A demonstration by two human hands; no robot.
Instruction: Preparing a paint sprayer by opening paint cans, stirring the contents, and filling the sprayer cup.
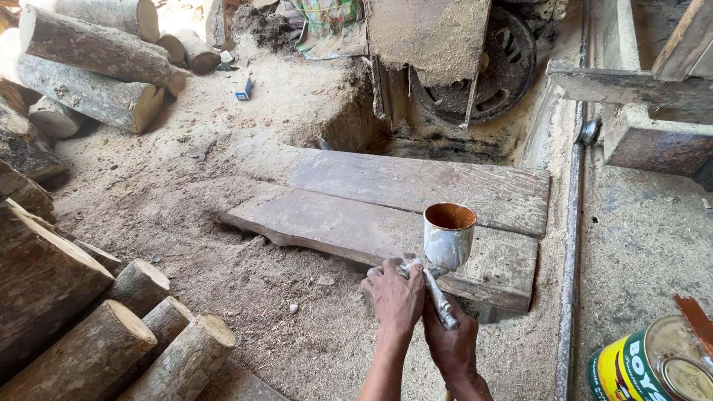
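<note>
My left hand (396, 295) and my right hand (451, 343) both grip a metal spray gun (440, 297) low in the centre of the view. Its open steel cup (448, 235) points upward, with a rusty brown inside. My left hand wraps the front of the gun body just below the cup. Behind it, my right hand closes round the handle. The gun hovers over the near edge of a worn wooden plank (386, 230) lying on sawdust-covered ground.
Cut logs (89, 52) are piled at the upper left and more logs (134, 327) at the lower left. A large wheel of a saw machine (490, 67) sits at the top. A steel rail (572, 245) runs down the right, next to a yellow-green tin can (653, 364).
</note>
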